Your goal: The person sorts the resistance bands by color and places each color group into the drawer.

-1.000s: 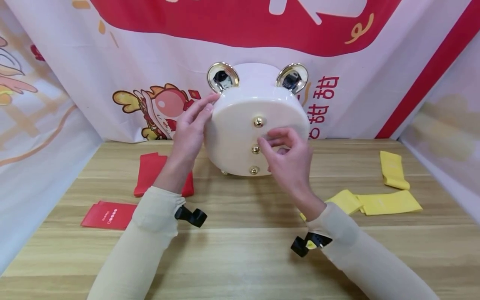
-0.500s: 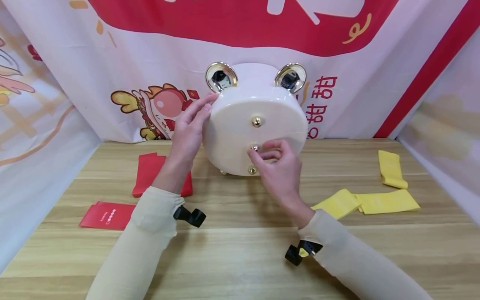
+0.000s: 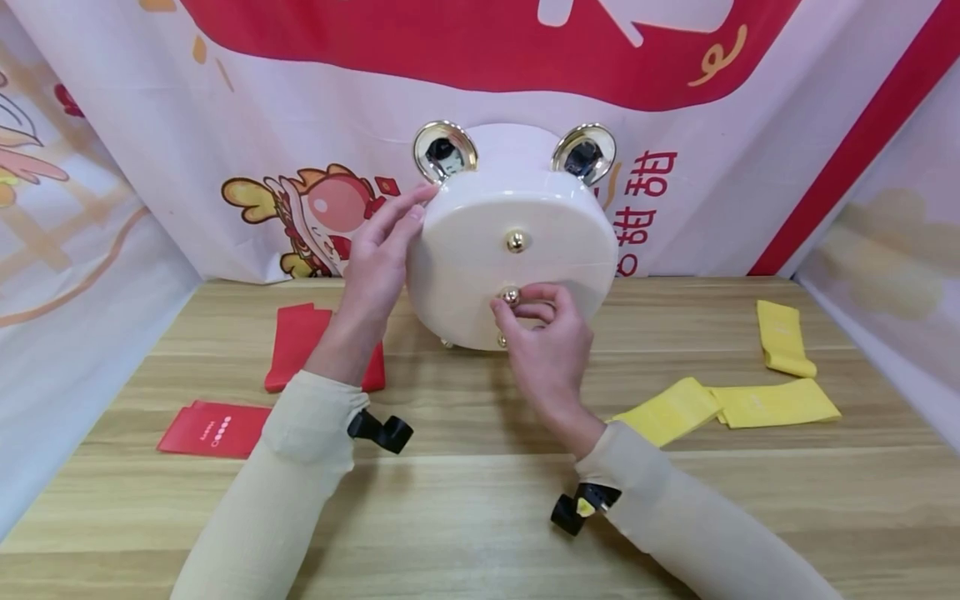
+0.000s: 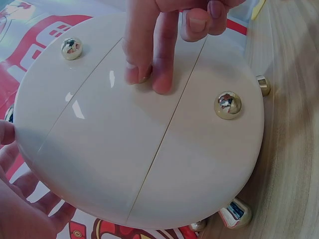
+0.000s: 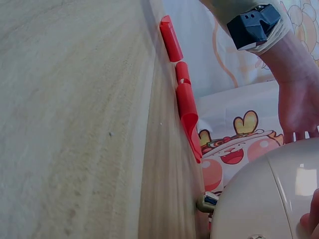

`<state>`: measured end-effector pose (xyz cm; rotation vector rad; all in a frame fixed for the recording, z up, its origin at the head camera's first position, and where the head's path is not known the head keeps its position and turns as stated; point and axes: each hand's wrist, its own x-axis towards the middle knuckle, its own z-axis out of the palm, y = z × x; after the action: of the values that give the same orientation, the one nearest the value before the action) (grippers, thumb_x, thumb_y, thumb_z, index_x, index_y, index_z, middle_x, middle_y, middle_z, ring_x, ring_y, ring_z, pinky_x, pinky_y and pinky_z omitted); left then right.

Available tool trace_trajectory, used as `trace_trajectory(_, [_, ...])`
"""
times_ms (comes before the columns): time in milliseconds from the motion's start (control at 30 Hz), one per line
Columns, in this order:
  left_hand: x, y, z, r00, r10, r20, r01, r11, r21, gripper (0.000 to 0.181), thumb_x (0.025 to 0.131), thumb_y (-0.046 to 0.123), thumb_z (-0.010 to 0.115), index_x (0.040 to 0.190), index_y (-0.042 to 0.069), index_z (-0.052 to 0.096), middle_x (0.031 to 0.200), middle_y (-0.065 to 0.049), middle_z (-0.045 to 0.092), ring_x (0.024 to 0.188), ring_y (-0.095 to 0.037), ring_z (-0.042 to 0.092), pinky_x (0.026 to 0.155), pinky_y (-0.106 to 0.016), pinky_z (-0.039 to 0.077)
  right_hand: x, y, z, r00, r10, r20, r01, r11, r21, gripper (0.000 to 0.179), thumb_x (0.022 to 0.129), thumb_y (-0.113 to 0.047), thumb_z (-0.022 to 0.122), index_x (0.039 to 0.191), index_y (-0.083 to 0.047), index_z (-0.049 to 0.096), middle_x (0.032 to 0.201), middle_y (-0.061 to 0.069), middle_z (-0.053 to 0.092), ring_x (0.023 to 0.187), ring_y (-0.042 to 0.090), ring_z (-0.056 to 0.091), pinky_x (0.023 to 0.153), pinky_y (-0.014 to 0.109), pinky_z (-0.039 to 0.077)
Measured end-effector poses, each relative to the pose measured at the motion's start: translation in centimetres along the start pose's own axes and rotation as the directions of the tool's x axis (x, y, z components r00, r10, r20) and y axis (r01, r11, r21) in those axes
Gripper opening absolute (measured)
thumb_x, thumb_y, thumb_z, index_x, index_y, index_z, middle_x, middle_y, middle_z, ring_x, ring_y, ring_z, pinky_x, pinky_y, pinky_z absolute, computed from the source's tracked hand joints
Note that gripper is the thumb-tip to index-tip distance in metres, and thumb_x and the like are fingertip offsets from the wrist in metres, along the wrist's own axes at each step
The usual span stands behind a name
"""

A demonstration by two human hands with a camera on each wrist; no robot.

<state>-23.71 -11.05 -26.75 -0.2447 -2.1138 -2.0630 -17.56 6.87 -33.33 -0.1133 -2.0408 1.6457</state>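
Observation:
A glossy white rounded drawer box (image 3: 465,267) with two round gold-rimmed ears stands at the back of the table. Seams in the left wrist view split its front (image 4: 114,139) into three drawers, with a gold knob on each. My left hand (image 3: 378,262) rests on the box's left side, its fingers extended. Thumb and fingers of my right hand (image 3: 551,337) pinch the middle gold knob (image 3: 511,296). The fingers mostly cover that knob in the left wrist view. The upper knob (image 3: 516,242) is in plain sight; the lower knob (image 3: 502,340) is partly covered.
Red flat bands (image 3: 296,337) and a red printed piece (image 3: 213,431) lie on the left of the table. Yellow bands (image 3: 776,404) lie on the right. A printed cloth backdrop (image 3: 337,108) hangs close behind the box.
My right hand has moved left and slightly down across the front of the box, its fingers coming to the middle knob. My left hand and the box have stayed in place.

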Motion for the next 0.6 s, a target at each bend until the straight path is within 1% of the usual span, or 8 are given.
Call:
trace_trajectory(233, [0.08,0.09,0.08,1.000,0.004,-0.004,-0.004,1.000,-0.001,0.034,0.110,0.036,0.056,0.142,0.034,0.067,0.162,0.016,0.051,0.152,-0.008,0.043,0.128,-0.052,0.038,0.12,0.24,0.49,0.999,-0.024,-0.042,0.025,1.000,0.016,0.031,0.087,-0.020,0.088,0.104,-0.006,0.066,0.092,0.009,0.082,0.081,0.020,0.078,0.058,0.015,0.055])
trace_trajectory(467, [0.07,0.07,0.09,1.000,-0.008,-0.011,0.008,1.000,0.020,0.034,0.110,0.037,0.056,0.142,0.036,0.067,0.161,0.017,0.052,0.151,-0.008,0.043,0.128,-0.051,0.038,0.16,0.52,0.71,0.997,-0.029,-0.069,0.032,0.999,0.042,0.026,0.085,-0.015,0.087,0.101,-0.006,0.068,0.091,0.008,0.081,0.077,0.013,0.075,0.058,0.016,0.056])
trace_trajectory(600, [0.09,0.02,0.12,1.000,-0.004,-0.010,0.004,1.000,0.013,0.034,0.110,0.036,0.056,0.142,0.035,0.068,0.160,0.016,0.053,0.151,-0.008,0.044,0.128,-0.049,0.037,-0.03,0.53,0.51,0.998,-0.027,-0.062,0.031,0.998,0.057,0.026,0.085,-0.014,0.087,0.100,-0.006,0.068,0.091,0.008,0.081,0.076,0.013,0.074,0.057,0.017,0.056])
